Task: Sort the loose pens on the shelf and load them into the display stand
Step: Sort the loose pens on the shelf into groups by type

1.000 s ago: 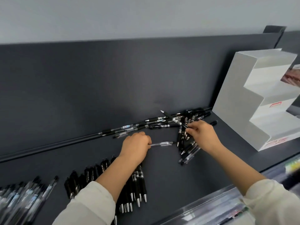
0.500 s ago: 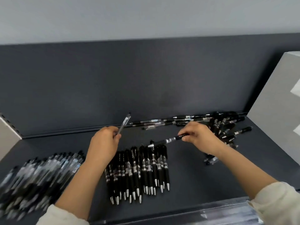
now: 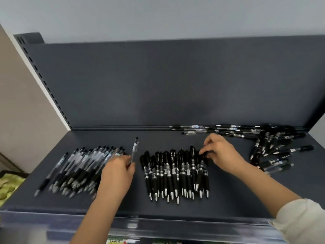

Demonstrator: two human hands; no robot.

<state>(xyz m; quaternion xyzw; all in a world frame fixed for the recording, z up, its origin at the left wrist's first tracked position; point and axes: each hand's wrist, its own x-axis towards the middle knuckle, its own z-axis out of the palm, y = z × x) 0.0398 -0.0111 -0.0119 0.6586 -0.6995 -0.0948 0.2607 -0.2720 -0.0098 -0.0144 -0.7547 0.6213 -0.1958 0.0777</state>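
The dark grey shelf (image 3: 228, 196) carries three groups of pens. A heap of clear-barrelled pens (image 3: 77, 168) lies at the left. In the middle is a row of black pens (image 3: 174, 173), tips toward me. Loose unsorted pens (image 3: 270, 145) spread at the back right. My left hand (image 3: 117, 173) pinches one clear pen (image 3: 134, 148) that points up and away, between the heap and the black row. At the right end of the black row, my right hand (image 3: 223, 154) pinches the top of a black pen (image 3: 199, 175) that lies tilted there.
The shelf's dark back panel (image 3: 175, 85) rises behind the pens, with a slotted upright (image 3: 44, 81) and a beige wall at the left. A pale sliver of the display stand (image 3: 321, 125) shows at the right edge. A clear lip (image 3: 158, 224) runs along the shelf front.
The view swung left. My left hand carried the clear pen over beside the clear heap. My right hand brought a black pen down to the right end of the black row.
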